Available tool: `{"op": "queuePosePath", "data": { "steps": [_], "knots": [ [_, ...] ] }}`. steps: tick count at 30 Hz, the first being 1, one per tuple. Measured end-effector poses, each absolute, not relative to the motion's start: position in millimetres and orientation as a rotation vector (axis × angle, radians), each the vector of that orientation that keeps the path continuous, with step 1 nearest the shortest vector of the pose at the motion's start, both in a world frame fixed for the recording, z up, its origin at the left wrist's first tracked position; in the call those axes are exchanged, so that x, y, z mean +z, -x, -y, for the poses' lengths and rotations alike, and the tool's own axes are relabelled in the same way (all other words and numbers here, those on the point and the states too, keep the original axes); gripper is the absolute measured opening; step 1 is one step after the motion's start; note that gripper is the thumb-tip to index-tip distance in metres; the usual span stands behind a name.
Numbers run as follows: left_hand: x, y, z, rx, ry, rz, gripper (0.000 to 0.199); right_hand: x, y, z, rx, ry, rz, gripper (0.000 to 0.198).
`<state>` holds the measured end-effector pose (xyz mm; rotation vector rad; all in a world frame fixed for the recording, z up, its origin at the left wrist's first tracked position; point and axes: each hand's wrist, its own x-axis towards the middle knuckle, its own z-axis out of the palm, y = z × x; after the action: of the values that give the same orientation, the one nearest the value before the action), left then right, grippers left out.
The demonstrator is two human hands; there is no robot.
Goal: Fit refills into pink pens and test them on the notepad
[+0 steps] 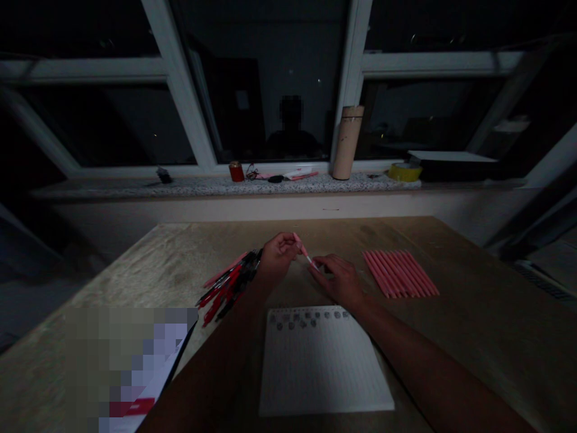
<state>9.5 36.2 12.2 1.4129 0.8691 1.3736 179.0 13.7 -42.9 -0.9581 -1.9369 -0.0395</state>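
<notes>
Between my two hands, above the table, is a slim pink pen (305, 249) with a pale section near its lower end. My left hand (280, 249) pinches its upper end, and the fingers of my right hand (336, 275) close around the lower end. Just left of my left hand lies a loose pile of black, red and pink pens (232, 285). To the right of my right hand, several pink pens (400, 274) lie side by side in a neat row. Below the hands sits a lined notepad (322, 367) with rows of small dark scribbled spots along its top.
At the left front lies a partly blurred sheet with a dark edge (180, 343). Behind the table (473, 337), the speckled windowsill (193, 187) bears a small red jar (236, 171), a tan flask (348, 144), yellow tape (404, 172) and small clutter. Dark windows stand behind.
</notes>
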Motion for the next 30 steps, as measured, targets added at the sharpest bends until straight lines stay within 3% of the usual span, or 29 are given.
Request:
{"op": "queuePosePath", "data": {
  "steps": [20,30],
  "knots": [
    [-6,-16,-34,1.183,-1.535,-0.829,0.025,-48,-178,-15,0.091,1.007,1.852,0.019],
    [-6,-17,-32,1.202,-1.514,-0.807,0.024,-48,-181,-14,0.120,0.937,1.974,0.011]
  ]
}}
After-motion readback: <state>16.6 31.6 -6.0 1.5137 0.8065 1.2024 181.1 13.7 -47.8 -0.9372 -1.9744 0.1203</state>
